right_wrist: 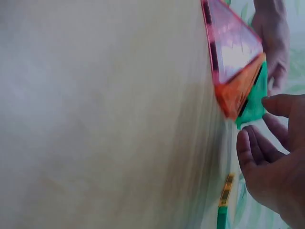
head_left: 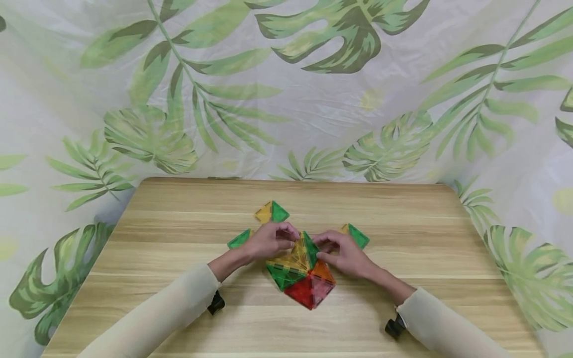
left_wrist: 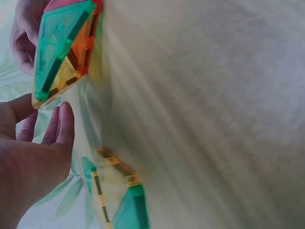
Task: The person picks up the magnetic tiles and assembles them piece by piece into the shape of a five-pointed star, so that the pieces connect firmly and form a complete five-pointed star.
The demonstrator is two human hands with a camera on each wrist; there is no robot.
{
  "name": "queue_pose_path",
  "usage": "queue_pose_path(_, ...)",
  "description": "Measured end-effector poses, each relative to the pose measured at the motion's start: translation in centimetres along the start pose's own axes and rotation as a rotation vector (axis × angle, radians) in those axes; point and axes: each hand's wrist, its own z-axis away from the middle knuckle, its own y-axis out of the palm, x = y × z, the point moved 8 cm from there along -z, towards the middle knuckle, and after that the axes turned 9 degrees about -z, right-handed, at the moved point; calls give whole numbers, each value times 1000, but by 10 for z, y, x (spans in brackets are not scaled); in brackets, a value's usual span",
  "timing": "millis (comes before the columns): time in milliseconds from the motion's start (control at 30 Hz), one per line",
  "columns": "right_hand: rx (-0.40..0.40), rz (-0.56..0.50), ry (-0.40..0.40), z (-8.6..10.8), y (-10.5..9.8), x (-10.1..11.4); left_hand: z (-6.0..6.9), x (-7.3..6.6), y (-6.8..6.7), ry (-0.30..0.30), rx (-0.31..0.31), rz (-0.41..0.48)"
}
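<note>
A raised build of translucent magnetic tiles stands mid-table, with yellow (head_left: 283, 260), green (head_left: 286, 276), red (head_left: 301, 292), pink (head_left: 323, 287) and orange (head_left: 323, 271) triangles. My left hand (head_left: 270, 239) is at its upper left, holding the corner of a yellow triangular tile (head_left: 299, 249) by thumb and fingers. On the other side my right hand (head_left: 345, 252) pinches the edge of a green triangular tile (head_left: 310, 251) that leans up beside the yellow one. In the right wrist view the thumb touches this green tile (right_wrist: 255, 98), with curled fingers just below. The build's inside is partly hidden.
Behind the build lies a yellow and green tile pair (head_left: 271, 212). Another green tile (head_left: 239, 239) lies beyond the left hand, and a green tile (head_left: 358, 235) joined to yellow lies behind the right. A leaf-patterned cloth (head_left: 313, 109) hangs past the wooden table's (head_left: 179, 199) far edge.
</note>
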Motion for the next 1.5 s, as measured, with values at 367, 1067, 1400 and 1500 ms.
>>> queue_pose_path(367, -181, 381, -90, 35, 13, 33, -12, -32, 8, 252, 73, -220)
queue_pose_path(1067, -146, 513, -115, 49, 21, 30, 7, -31, -1, 382, 118, -515)
queue_pose_path(1400, -16, 501, -148, 41, 4, 20, 33, -26, -9, 367, 126, -573)
queue_pose_path(1500, 32, 491, -150, 35, -2, 17, 39, -24, -7, 346, 134, -555)
